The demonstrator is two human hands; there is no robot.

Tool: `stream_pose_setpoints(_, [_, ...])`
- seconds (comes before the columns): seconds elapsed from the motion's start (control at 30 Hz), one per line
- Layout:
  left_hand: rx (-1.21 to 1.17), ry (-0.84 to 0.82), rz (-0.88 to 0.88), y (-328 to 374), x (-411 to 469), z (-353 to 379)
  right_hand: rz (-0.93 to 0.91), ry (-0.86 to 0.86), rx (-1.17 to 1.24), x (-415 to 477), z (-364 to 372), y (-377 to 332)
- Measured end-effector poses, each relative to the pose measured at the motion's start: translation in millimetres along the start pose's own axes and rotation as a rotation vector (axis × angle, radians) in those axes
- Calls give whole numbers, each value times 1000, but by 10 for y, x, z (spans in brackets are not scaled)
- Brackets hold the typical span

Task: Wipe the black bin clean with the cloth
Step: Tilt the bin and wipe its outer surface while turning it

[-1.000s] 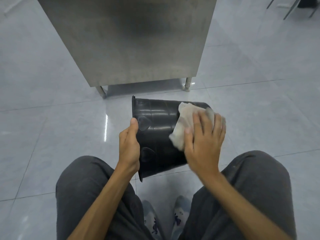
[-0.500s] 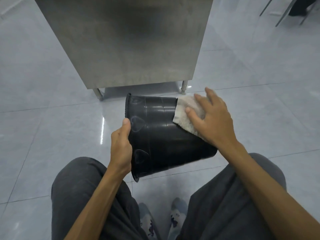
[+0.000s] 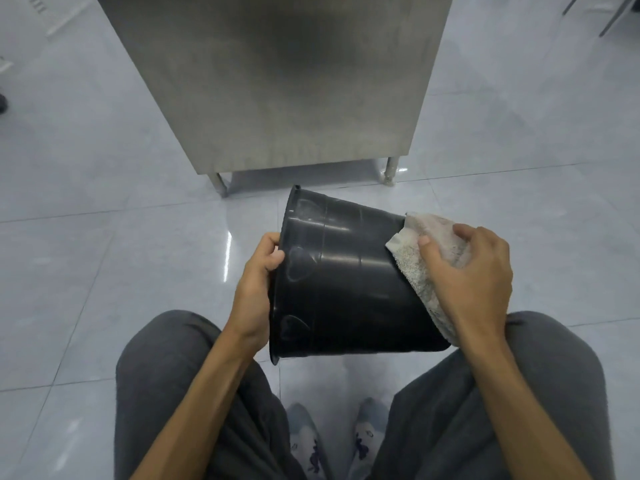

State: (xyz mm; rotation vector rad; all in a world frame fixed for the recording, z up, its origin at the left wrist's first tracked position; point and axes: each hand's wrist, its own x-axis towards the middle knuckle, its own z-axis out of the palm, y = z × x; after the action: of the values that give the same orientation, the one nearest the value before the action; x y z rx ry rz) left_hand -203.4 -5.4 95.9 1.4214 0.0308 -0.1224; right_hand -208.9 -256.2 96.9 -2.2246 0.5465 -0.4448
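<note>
The black bin (image 3: 346, 289) lies sideways above the knees (image 3: 166, 358), mouth leftward. The left hand (image 3: 256, 292) curls round its rim; the right hand (image 3: 474, 282) clutches the cloth (image 3: 426, 251) against its base. A steel cabinet (image 3: 294, 81) stands just beyond on tiled floor (image 3: 104, 237). The bin's inside is hidden.

Left hand (image 3: 258, 289) grips black bin (image 3: 346, 289); right hand (image 3: 474, 282) presses cloth (image 3: 415, 268) on its base.
</note>
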Motion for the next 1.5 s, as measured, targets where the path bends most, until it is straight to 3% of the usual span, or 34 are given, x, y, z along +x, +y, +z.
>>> stream_pose_setpoints(0.07, [-117, 5, -43, 82, 56, 5, -35, 44, 29, -77, -2, 65])
stream_pose_setpoints(0.23, [50, 94, -207, 178, 158, 66, -200, 158, 71, -185, -22, 184])
stream_pose_setpoints(0.37, [-80, 125, -358, 194, 203, 65, -271, 210, 76, -176, -43, 227])
stream_pose_setpoints(0.67, [-16, 290, -290, 181, 106, 265, -375, 209, -71, -236, 98, 196])
stream_pose_setpoints(0.8, [49, 253, -213, 209, 49, 238, -389, 66, -275, -25, 141, -20])
stream_pose_setpoints(1.0, [122, 179, -135, 72, -64, 165, -299, -531, -549, 830, 264, -485])
stream_pose_setpoints(1.07, [102, 194, -114, 52, -57, 132, -301, -608, -561, 920, 382, -591])
stream_pose_setpoints(1.27, [87, 240, -72, 30, -28, 38, -592, -301, -550, -45, 514, -540])
stream_pose_setpoints(1.4, [12, 210, -102, -25, 3, 60, -776, -255, -537, -986, 633, -262])
stream_pose_setpoints(1.5, [42, 163, -80, -40, -10, 70, -795, -246, -490, -1012, 691, -214])
